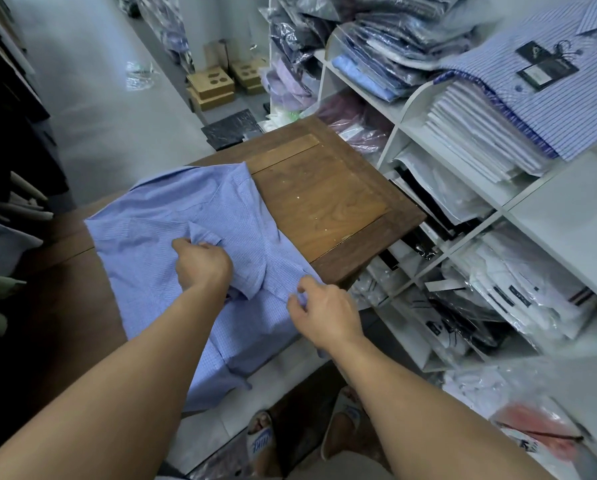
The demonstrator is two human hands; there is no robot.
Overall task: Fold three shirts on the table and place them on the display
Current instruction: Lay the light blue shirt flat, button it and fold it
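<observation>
A light blue checked shirt (172, 233) lies spread across the near left part of the brown wooden table (328, 199), its lower end hanging over the front edge. My left hand (203, 265) grips a fold of the fabric near the shirt's middle. My right hand (321, 313) pinches the shirt's right edge at the table's near corner. On the white display shelves (563, 216) to the right lies a folded blue striped shirt (546, 95) with a black tag.
The shelves hold several bagged white and dark shirts (497, 292). More bagged stacks (387, 46) stand behind the table. Cardboard boxes (214, 88) sit on the grey floor at the back. Dark garments (9, 161) hang along the left. My sandalled feet (265, 441) stand below the table.
</observation>
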